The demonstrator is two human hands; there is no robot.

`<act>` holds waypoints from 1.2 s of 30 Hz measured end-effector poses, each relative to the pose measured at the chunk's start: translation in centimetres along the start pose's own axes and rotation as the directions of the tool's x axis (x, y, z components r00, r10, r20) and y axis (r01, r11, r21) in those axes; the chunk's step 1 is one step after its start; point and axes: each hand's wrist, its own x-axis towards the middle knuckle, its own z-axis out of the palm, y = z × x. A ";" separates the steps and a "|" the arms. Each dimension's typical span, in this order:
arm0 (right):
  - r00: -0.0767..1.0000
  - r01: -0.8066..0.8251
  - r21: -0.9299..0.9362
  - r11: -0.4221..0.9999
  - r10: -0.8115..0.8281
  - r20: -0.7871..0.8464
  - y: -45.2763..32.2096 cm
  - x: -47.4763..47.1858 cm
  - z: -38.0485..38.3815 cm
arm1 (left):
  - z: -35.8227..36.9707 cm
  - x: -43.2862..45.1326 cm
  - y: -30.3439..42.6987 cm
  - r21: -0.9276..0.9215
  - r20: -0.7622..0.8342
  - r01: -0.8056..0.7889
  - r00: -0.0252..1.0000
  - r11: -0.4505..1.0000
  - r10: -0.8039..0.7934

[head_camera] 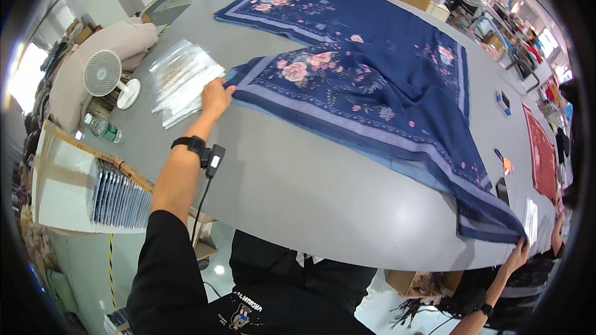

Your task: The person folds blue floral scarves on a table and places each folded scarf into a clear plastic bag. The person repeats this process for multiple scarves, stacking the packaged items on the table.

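Note:
A navy floral scarf (400, 74) with a pale lilac border lies spread and partly rumpled over a grey table (298, 172). My left hand (216, 97) pinches its left corner, beside a stack of clear plastic bags (184, 81). At the far right, my right hand (517, 256) grips another corner at the table's near edge. Between the two hands the near edge of the cloth runs slantwise, with a lighter blue layer showing beneath it. The far part lies flatter, towards the table's back edge.
A white fan (103, 73) and a water bottle (102, 128) stand at the left, above a box of packed sleeves (121, 200). Right of the scarf lie a small box (503, 102), a dark phone-like object (502, 191) and a red cloth (540, 153). Another person's hand (557, 232) shows at far right.

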 end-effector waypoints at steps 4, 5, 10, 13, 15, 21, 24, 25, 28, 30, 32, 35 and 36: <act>0.971 0.231 0.114 0.966 -0.237 0.042 -4.0 0.6 -0.9 | -1.0 0.3 -1.2 0.084 0.141 0.013 0.990 0.996 -0.025; 0.977 0.200 0.131 0.971 -0.208 0.049 -4.9 0.7 -1.3 | -1.8 0.9 -1.6 0.042 0.066 0.010 0.998 0.999 -0.013; 0.968 0.115 0.305 0.945 -0.175 0.180 -10.3 1.8 -0.2 | -8.8 6.7 -4.6 -0.799 0.038 0.267 0.917 0.540 -0.396; 0.843 0.172 0.053 0.984 -0.175 0.509 -15.3 3.9 7.3 | -9.6 12.1 -2.1 -0.557 0.252 0.399 0.917 0.728 -0.310; 0.788 0.573 -0.213 0.791 -0.461 0.407 -19.5 6.7 12.6 | -8.2 15.5 3.0 -0.580 0.239 0.342 0.939 0.739 -0.247; 0.870 0.405 -0.227 0.886 -0.450 -0.203 -20.0 19.2 3.9 | -20.4 25.1 6.9 -0.926 -0.166 -0.069 0.957 0.370 -0.236; 0.918 0.386 0.061 0.920 -0.377 -0.127 -9.8 13.4 1.2 | -16.8 18.5 1.1 -0.802 0.023 0.089 0.993 0.591 -0.119; 0.989 0.146 -0.047 0.988 -0.147 -0.014 -6.9 11.0 -0.3 | -15.2 16.2 -0.6 -0.821 0.139 0.187 0.982 0.540 -0.129; 0.996 -0.080 0.240 0.968 0.084 -0.007 -1.1 2.1 -1.3 | -12.3 9.6 -4.0 -0.795 0.311 0.347 0.938 0.498 -0.155; 0.998 -0.021 0.201 0.979 0.007 0.070 -1.5 -2.6 -3.2 | -11.1 5.7 -3.6 -0.899 0.250 0.317 0.937 0.300 -0.243; 0.987 0.107 0.294 0.950 -0.137 0.085 -5.0 -5.8 -3.4 | -11.1 2.5 -1.9 -0.942 0.131 0.208 0.950 0.263 -0.283; 0.910 0.256 0.304 0.918 -0.335 0.244 -15.0 -9.5 -2.6 | -11.8 -2.1 3.5 -0.861 -0.030 0.089 0.974 0.500 -0.225; 0.852 0.324 0.337 0.884 -0.428 0.303 -19.0 -11.2 -1.6 | -11.6 -4.2 6.0 -0.908 -0.080 -0.033 0.992 0.418 -0.095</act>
